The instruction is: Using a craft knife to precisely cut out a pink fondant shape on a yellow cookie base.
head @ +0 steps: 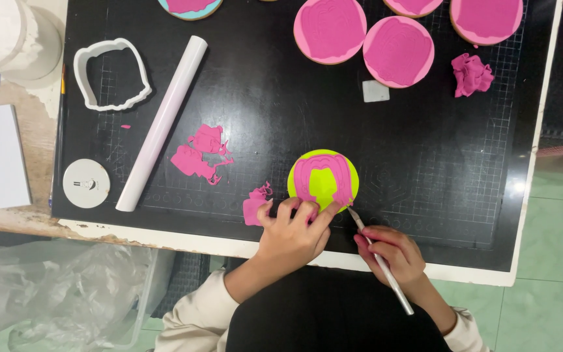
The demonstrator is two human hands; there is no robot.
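A round lime-green disc (324, 183) lies near the front of a black cutting mat (281, 111), with a magenta cut-out shape laid on top of it. My left hand (292, 231) rests at the disc's lower edge, fingertips touching the disc and its magenta layer. My right hand (390, 253) grips a slim silver craft knife (381, 261); its tip meets the disc's lower right edge. A small magenta scrap (255, 205) sits beside my left fingers.
Magenta scraps (200, 154) lie mid-mat beside a white rolling pin (162, 121). A white cutter frame (111, 73) and a round white tool (86, 183) are at left. Finished pink discs (398, 51), a magenta lump (471, 73) and a small grey square (375, 90) sit at the back.
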